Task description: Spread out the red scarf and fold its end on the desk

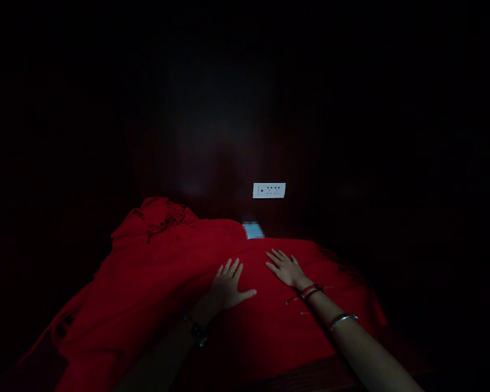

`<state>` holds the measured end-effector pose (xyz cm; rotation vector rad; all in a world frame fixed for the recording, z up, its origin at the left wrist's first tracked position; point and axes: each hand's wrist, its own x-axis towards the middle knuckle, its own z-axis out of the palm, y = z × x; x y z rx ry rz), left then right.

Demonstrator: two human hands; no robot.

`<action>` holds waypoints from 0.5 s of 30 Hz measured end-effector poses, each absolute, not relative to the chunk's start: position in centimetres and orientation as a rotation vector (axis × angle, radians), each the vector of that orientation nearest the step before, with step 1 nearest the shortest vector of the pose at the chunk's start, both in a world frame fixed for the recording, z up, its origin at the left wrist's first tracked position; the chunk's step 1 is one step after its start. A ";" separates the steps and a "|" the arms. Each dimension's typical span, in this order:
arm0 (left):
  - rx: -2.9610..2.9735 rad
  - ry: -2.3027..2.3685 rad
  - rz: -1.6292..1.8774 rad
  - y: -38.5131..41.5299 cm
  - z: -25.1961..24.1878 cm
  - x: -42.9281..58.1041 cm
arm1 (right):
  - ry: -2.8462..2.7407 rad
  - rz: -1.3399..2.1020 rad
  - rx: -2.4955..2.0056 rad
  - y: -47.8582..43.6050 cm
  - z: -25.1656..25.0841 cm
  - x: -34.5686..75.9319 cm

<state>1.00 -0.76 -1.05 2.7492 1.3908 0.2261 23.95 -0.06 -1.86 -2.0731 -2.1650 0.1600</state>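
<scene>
A large red cloth lies spread over a surface in a very dark room. My left hand rests flat on it near the middle, fingers stretched out and a ring on one finger. My right hand lies flat on the cloth just to the right, fingers spread and pointing up-left. Neither hand holds anything. A dark watch sits on my left wrist; a red band and a silver bangle are on my right forearm.
A white wall socket plate shows on the dark wall behind. A small pale blue blurred object sits at the cloth's far edge. The cloth bunches into a heap at the back left. Everything else is black.
</scene>
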 end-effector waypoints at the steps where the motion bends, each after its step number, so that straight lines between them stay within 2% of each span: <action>1: 2.748 1.392 0.227 -0.8 -1.1 1.0 | -2.147 0.152 -2.089 0.0 -2.0 24.3; 8: 2.770 1.426 0.269 -0.7 -1.4 1.2 | -1.979 0.086 -2.275 0.0 -1.5 26.6; 12: 2.817 1.479 0.325 -0.8 -1.6 1.3 | -2.188 0.045 -1.924 -2.3 -0.6 22.9; 15: 2.865 1.488 0.361 -0.9 -1.7 1.2 | -2.411 0.134 -1.696 -4.0 -1.0 20.7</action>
